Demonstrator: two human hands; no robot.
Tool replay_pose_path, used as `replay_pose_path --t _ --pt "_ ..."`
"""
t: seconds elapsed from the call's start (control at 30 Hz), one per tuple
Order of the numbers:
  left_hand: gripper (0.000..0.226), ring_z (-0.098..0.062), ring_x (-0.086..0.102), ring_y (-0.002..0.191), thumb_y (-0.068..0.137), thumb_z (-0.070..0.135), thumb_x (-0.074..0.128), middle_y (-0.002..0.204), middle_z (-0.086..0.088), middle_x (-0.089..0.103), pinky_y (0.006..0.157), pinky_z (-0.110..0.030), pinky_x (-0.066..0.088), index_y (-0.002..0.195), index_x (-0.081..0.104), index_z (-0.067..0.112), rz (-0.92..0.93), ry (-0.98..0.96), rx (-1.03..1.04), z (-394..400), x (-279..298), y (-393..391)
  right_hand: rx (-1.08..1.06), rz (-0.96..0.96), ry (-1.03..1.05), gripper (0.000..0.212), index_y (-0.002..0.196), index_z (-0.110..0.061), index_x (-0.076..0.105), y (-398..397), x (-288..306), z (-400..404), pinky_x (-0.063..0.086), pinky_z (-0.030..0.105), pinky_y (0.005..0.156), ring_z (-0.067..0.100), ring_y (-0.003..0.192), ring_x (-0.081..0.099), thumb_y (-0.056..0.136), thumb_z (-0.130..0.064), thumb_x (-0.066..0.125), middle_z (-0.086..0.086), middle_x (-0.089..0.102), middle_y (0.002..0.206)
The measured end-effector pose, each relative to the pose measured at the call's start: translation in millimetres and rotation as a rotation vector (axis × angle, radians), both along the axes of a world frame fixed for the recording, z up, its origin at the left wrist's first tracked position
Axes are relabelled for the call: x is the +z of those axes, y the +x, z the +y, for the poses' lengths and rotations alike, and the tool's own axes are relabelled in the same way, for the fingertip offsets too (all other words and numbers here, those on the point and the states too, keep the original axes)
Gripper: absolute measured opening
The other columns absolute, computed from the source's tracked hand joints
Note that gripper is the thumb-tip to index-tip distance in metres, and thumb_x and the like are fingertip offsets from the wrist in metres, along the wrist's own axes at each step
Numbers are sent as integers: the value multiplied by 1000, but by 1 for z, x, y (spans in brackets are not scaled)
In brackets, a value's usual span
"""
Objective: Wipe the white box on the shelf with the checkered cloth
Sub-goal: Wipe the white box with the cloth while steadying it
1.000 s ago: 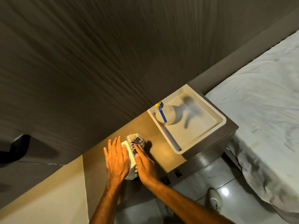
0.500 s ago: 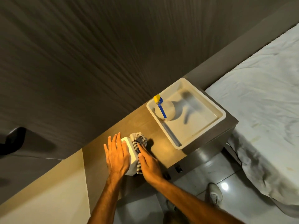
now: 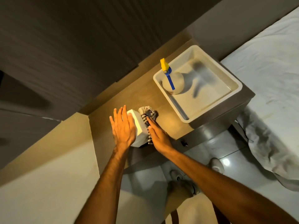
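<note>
The white box (image 3: 137, 126) stands on the brown wooden shelf (image 3: 163, 110), close to its front edge, with its top and right side showing between the two hands. The left hand (image 3: 123, 128) lies flat over the box's left part, fingers straight and spread, palm down on the top; its grip is open, closed round nothing. The right hand (image 3: 159, 136) is pressed flat against the box's right side, fingers extended and held together, with the checkered cloth (image 3: 148, 114) trapped between the palm and the box. The cloth bunches up past the fingertips near the box's far right corner, and a strip of it hangs down along the side below the hand, towards the front edge. The right hand's grip is likewise open: the cloth is pinned by the flat hand rather than clutched, though the thumb is hidden, so it may be hooked onto the fabric. Further right on the same shelf sits a white square tray (image 3: 237, 85), and a pale spray bottle (image 3: 174, 82) with a yellow nozzle and blue trigger stands in its left corner, well apart from the box. A bed with a white sheet (image 3: 271, 62) fills the right side, and glossy floor tiles (image 3: 215, 143) show below the shelf.
</note>
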State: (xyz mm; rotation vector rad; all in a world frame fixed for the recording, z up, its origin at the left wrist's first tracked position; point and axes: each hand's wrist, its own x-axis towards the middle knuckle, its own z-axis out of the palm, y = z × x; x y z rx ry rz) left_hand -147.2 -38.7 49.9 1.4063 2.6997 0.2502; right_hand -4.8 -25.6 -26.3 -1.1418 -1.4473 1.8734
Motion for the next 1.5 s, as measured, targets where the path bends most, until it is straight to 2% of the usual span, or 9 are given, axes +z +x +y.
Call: replay_pose_path --t 0.13,0.23,0.33,0.53,0.7,0.8,0.97,1.2,1.5 --pt "64 -26 12 161 103 43 16 168 -9 33 133 -52 1 159 31 15 -29 30 4 1 2 3 9 138 19 45 155 -30 40 -15 25 9 36 23 113 7 141 41 109 -28 39 1 43 160" --pt "65 -27 13 161 103 44 17 167 -10 34 133 -52 1 158 32 14 -46 41 -2 0 0 2 62 103 59 44 153 -25 42 -37 33 38 43 39 117 24 140 50 110 -30 34 10 50 155" --pt "66 -27 13 161 102 47 17 167 -8 34 133 -52 -1 158 31 16 -39 21 3 0 -1 0 49 62 -4 43 152 -28 43 -45 21 52 53 50 107 30 129 59 111 -30 32 14 55 148" --pt "65 -28 16 161 102 45 17 167 -9 35 133 -54 1 158 32 16 -8 13 18 2 -4 -2 -27 20 -28 45 154 -35 38 -21 9 14 52 32 100 25 135 54 110 -32 36 8 47 155" --pt "64 -27 15 161 103 45 17 167 -9 35 133 -52 1 157 33 16 -29 40 14 0 -4 -1 -29 82 -48 42 150 -27 46 -37 34 22 55 48 104 27 127 61 109 -34 37 14 56 145" --pt "64 -28 15 161 103 45 18 166 -10 35 133 -53 0 157 33 15 -28 35 10 1 -4 -1 67 30 -2 43 152 -27 43 -47 33 52 58 49 99 29 119 64 111 -33 31 16 60 140" --pt "63 -28 16 160 103 44 18 166 -10 35 132 -54 2 157 33 15 -11 22 15 2 -2 0 7 -27 -60 46 156 -32 35 -30 13 36 55 42 102 27 129 57 110 -32 32 13 50 151" --pt "62 -28 15 161 104 43 17 167 -10 35 133 -53 1 157 32 15 2 29 8 2 -3 0 -56 70 6 43 150 -28 47 -41 32 27 54 48 106 28 133 57 108 -35 39 10 54 151" --pt "63 -29 17 160 103 43 17 167 -11 35 132 -56 4 157 33 15 27 15 16 2 -3 2 -24 -126 13 43 147 -23 51 -23 30 33 57 43 100 32 126 61 107 -36 45 13 60 144"
